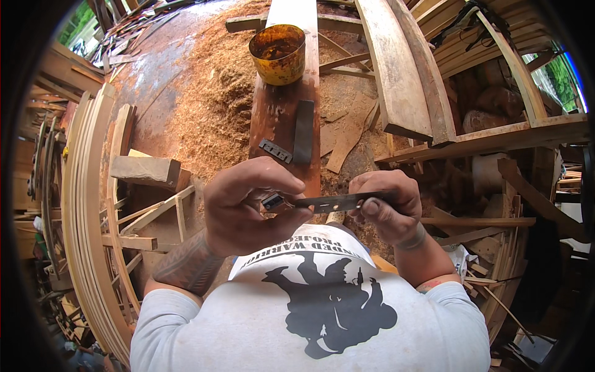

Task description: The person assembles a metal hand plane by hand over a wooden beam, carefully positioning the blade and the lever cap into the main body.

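Note:
Both my hands hold a narrow, dark, flat metal bar with slots point(326, 205) level above the workbench end. My left hand point(238, 197) pinches the bar's left end between thumb and fingers. A small shiny metal piece point(273, 201) shows in the hollow of that hand; whether it joins the bar I cannot tell. My right hand point(392, 208) is closed on the other end, thumb pressed to the near side. Just beyond, a dark rectangular sharpening stone point(303, 132) lies on the reddish-brown board point(263, 127), beside a small grey metal piece with square openings point(275, 150).
A stained yellow bowl point(278, 62) stands farther along the board. Sawdust point(214, 80) covers the floor to its left. Long planks point(396, 68) lean at the right, and stacked boards point(93, 186) rise at the left, near a thick wooden block point(145, 170).

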Motion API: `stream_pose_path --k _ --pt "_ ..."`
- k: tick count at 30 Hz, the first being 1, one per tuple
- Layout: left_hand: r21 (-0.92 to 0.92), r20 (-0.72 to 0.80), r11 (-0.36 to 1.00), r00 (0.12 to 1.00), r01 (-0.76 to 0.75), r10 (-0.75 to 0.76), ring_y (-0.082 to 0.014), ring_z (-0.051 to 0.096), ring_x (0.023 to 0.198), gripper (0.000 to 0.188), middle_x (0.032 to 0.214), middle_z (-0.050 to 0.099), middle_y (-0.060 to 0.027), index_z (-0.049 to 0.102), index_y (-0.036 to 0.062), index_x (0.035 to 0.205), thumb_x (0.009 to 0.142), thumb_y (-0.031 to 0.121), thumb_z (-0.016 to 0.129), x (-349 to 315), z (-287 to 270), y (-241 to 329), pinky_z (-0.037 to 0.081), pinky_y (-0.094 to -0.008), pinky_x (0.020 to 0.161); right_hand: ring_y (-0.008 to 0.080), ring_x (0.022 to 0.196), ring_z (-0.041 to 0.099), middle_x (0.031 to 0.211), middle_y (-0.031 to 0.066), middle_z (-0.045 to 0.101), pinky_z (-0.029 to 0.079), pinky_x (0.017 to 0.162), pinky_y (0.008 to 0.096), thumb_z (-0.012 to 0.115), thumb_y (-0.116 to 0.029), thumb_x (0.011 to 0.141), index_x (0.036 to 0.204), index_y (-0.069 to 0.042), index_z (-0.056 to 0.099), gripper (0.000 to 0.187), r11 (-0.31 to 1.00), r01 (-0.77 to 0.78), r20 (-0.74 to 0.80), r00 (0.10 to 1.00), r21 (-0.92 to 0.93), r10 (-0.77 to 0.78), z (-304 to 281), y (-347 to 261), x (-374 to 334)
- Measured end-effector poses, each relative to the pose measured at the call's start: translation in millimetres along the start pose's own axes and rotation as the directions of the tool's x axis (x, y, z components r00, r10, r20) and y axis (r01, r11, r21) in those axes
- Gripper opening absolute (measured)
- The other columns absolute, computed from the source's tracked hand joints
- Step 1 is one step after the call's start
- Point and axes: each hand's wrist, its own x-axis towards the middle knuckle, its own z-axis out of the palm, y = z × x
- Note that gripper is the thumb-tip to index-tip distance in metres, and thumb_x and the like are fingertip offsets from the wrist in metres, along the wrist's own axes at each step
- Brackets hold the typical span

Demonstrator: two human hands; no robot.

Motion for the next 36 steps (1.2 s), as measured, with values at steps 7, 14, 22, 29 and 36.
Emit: stream_pose_path --k 7,14,22,29,36 --pt "-0.192 -0.11 0.943 0.949 0.271 -0.295 -0.0155 0.075 0.096 0.035 0.105 0.074 -0.011 0.076 -0.0008 0.115 0.086 -0.019 0.085 -1.2 6.8 1.9 0.06 -0.028 0.079 0.0156 0.064 0.062 0.08 0.0136 0.072 0.047 0.055 0.0283 0.078 -0.019 0.105 0.095 0.007 0.075 0.028 0.995 -0.091 -0.044 0.995 0.044 0.093 -1.3 -1.5 -2.1" --pt "-0.108 -0.06 0.979 0.982 0.173 -0.18 -0.0142 0.074 0.092 0.038 0.105 0.071 -0.0093 0.074 0.0029 0.116 0.087 -0.018 0.086 4.2 4.2 -13.5 0.062 -0.0254 0.075 0.0146 0.068 0.065 0.089 0.0146 0.073 0.051 0.058 0.0267 0.071 -0.01 0.109 0.113 0.006 0.074 0.017 0.995 -0.096 -0.048 0.994 0.011 0.097 -4.6 7.9 -5.5" --pt "-0.585 -0.108 0.564 0.634 0.582 -0.766 -0.0114 0.077 0.088 0.027 0.1 0.081 -0.0091 0.073 -0.0012 0.122 0.099 0.003 0.086 -24.5 26.7 -56.0 0.064 -0.0241 0.073 0.0091 0.092 0.071 0.1 0.0035 0.078 0.056 0.081 0.0251 0.082 -0.002 0.103 0.114 0.0 0.071 0.015 0.95 -0.213 -0.297 0.914 0.226 0.276 2.9 56.2 -7.7" --pt "-0.736 -0.188 0.418 0.433 0.532 -0.882 -0.0185 0.08 0.096 0.021 0.105 0.081 -0.0094 0.072 0.0022 0.116 0.101 0.008 0.085 -67.3 56.5 -121.7 0.065 -0.0303 0.081 0.0136 0.101 0.075 0.115 0.0072 0.077 0.062 0.09 0.0299 0.075 -0.002 0.106 0.13 -0.005 0.059 0.029 0.877 -0.367 -0.27 0.85 0.311 0.451 -4.0 139.6 -10.4" --pt "0.597 -0.172 0.654 0.87 0.466 -0.463 -0.0316 0.073 0.11 0.024 0.115 0.075 -0.011 0.078 0.0062 0.116 0.096 0.018 0.084 -47.3 -40.9 -222.7 0.058 -0.0431 0.1 0.0204 0.1 0.078 0.115 0.0145 0.081 0.063 0.091 0.0358 0.079 -0.008 0.099 0.126 0.002 0.073 0.03 0.699 -0.571 -0.258 0.82 -0.43 0.512 -71.5 215.1 38.2"
